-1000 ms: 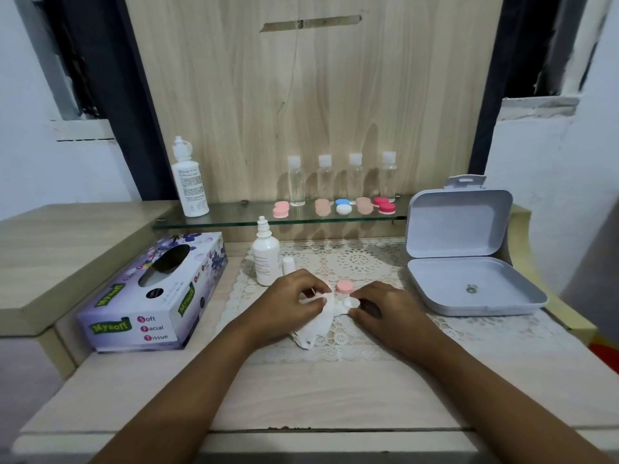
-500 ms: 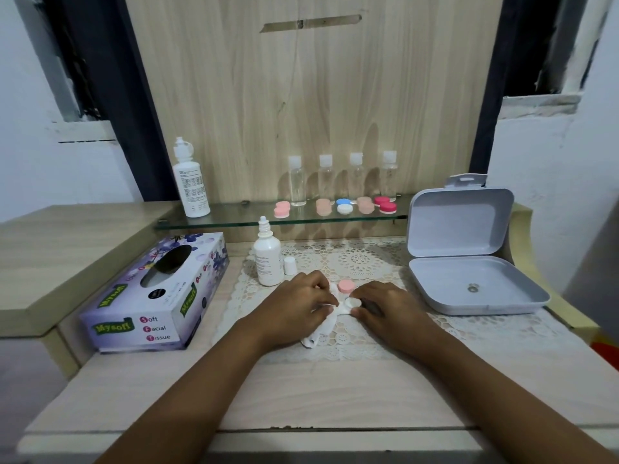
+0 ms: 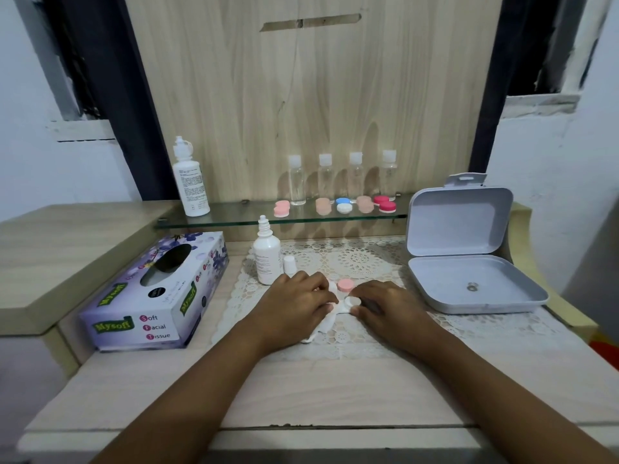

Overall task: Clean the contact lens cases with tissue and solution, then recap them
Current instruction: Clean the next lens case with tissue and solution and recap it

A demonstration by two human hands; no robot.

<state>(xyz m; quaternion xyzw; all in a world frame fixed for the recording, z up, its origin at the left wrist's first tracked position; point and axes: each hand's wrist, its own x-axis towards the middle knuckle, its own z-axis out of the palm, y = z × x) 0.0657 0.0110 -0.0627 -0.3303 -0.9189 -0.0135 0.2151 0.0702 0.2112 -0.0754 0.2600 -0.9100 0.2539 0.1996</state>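
Head view: the tissue box sits at nine o'clock of the hands, opening up, handy for a fresh sheet. Uncapped, the solution bottle stands at eleven o'clock of the left hand, its loose cap just beside it, likely ready for another squirt. That hand's grip is curled, pinching a crumpled tissue against the white lens case on the counter. The pink cap rests at twelve o'clock of the case, off so the well can be wiped. The right hand curls its grip round the case, apparently steadying it. At three o'clock, a grey box lies open.
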